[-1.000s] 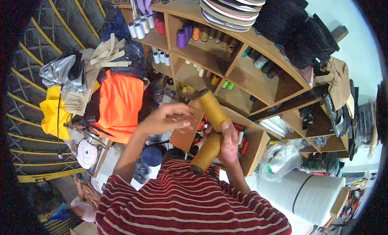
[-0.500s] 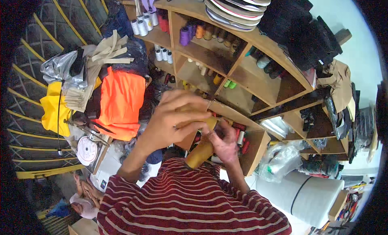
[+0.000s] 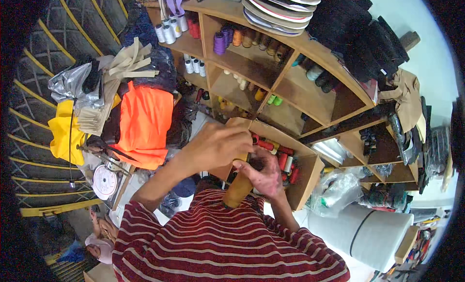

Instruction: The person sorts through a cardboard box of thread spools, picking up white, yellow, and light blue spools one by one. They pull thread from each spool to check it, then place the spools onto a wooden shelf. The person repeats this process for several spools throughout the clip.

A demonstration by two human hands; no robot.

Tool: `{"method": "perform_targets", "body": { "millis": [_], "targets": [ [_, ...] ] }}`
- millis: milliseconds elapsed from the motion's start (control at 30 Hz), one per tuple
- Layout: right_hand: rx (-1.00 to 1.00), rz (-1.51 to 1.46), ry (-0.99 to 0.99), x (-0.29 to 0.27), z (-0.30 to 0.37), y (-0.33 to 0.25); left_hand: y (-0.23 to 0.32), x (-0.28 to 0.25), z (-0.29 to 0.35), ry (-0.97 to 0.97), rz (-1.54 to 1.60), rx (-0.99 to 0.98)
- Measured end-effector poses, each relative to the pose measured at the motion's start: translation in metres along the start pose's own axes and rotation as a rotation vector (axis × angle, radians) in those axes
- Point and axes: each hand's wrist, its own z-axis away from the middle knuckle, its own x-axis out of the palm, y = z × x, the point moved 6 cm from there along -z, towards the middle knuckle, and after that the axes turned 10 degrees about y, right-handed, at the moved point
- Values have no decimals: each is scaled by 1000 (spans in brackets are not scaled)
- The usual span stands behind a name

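A mustard-yellow thread spool [image 3: 238, 189] is held in front of my striped shirt, its lower end tilted toward me. My right hand [image 3: 264, 174] wraps round its upper part, the thumb lying across the side. Over the top end, my left hand [image 3: 224, 142] has its fingers bent and pinched together; whatever they grip is hidden or too fine to make out. Beyond and below the hands is an open cardboard box [image 3: 310, 180] containing several red spools [image 3: 282, 161] and a white spool [image 3: 288, 164].
A wooden shelf unit [image 3: 271, 81] with spools of many colours curves across the far side. Orange fabric [image 3: 145, 124] lies at left near a white reel [image 3: 104, 181]. At right are clear plastic bags [image 3: 334, 192] and a large white roll [image 3: 370, 236]. A person [image 3: 101, 238] is at lower left.
My left fingers have drawn together at the spool's top, where they were more spread before. The spool and my right hand have shifted slightly left and toward me, and the spool stands steeper.
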Motion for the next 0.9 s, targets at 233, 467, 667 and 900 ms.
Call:
{"method": "perform_targets", "body": {
  "millis": [233,467,667,900],
  "targets": [
    [-148,297,26,2,6,-12,-55,-6,-2,6,-16,-166],
    [-133,16,-37,2,8,-20,-107,-19,22,-61,305,-636],
    [16,-314,78,-7,3,-5,-84,-13,34,147,557,-513],
    [130,-424,4,-6,0,-5,-54,-25,40,418,646,-326]
  ]
}}
